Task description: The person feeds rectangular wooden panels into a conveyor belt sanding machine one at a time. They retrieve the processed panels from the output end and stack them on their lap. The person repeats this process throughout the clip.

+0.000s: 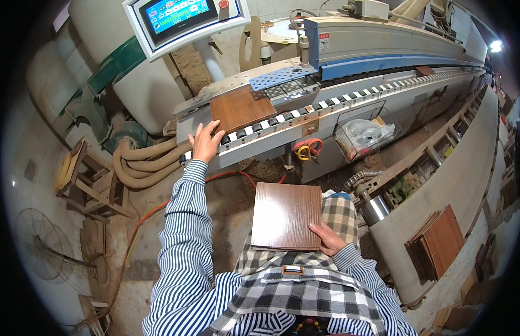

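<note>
Brown wood-grain panel (241,108) lies flat on the infeed end of the edge-banding machine (383,42), beside the black-and-white track of the conveyor (349,98). Wire basket (365,136) hangs off the machine front below the track; clear plastic bags bunched inside, plus what looks like a cardboard piece at the back. Left hand (206,141) reaches forward, arm nearly straight, palm down, fingers spread open and flat, fingertips touching the near edge of the panel; no closed grip on it. Right hand (329,239) stays low at the waist, elbow bent, holding a second brown panel (285,216) level against the checked apron (304,285); thumb on top at the near right corner, fingers hidden underneath. Stack of similar brown boards (437,242) sits well apart on the right. Control screen (176,14) above the left hand.
</note>
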Motion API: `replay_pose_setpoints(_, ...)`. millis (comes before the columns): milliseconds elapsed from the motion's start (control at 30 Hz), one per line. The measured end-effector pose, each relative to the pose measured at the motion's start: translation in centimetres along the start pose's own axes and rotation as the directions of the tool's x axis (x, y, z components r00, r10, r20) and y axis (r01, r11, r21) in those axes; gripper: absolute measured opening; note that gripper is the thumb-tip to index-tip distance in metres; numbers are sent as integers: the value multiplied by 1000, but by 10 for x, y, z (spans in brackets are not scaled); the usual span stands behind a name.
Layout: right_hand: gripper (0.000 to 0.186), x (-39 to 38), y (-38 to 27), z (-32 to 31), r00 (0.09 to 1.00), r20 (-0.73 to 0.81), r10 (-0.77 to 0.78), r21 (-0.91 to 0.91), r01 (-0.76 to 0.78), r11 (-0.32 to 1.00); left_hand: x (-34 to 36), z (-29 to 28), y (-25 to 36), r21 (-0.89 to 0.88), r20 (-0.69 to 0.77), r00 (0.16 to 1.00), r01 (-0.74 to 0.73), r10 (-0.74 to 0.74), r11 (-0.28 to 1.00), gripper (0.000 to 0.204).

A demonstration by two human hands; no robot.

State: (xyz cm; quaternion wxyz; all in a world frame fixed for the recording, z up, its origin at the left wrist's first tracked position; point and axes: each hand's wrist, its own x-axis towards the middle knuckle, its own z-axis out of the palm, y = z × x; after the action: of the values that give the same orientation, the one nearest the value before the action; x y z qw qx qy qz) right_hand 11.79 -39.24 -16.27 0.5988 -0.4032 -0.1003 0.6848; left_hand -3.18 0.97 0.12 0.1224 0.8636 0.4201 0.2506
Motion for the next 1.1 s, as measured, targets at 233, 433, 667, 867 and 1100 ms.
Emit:
replay_pose_setpoints(233, 79, 1, 4, -4, 1000, 7, -17, 14, 17, 1000, 20, 31, 58, 9, -15, 998, -64, 64, 998, 49)
replay_pose_setpoints(433, 78, -4, -4, 5, 1000, 17, -18, 10, 18, 1000, 39, 65, 107, 13, -52, 990, -130, 130, 991, 46)
replay_pose_setpoints(667, 60, -6, -3, 6, 999, -41, -20, 11, 21, 1000, 67, 109, 149, -169, 15, 976, -213, 219, 962, 40)
replay_pose_setpoints(867, 52, -7, -4, 2, 998, 20, -51, 191, 46, 980, 41, 105, 155, -366, -52, 911, -398, 409, 841, 38)
replay_pose_setpoints(1100, 48, -4, 1, -4, 995, 88, -53, 316, 23, 948, -116, 57, 74, -721, -56, 988, -141, 146, 678, 36)
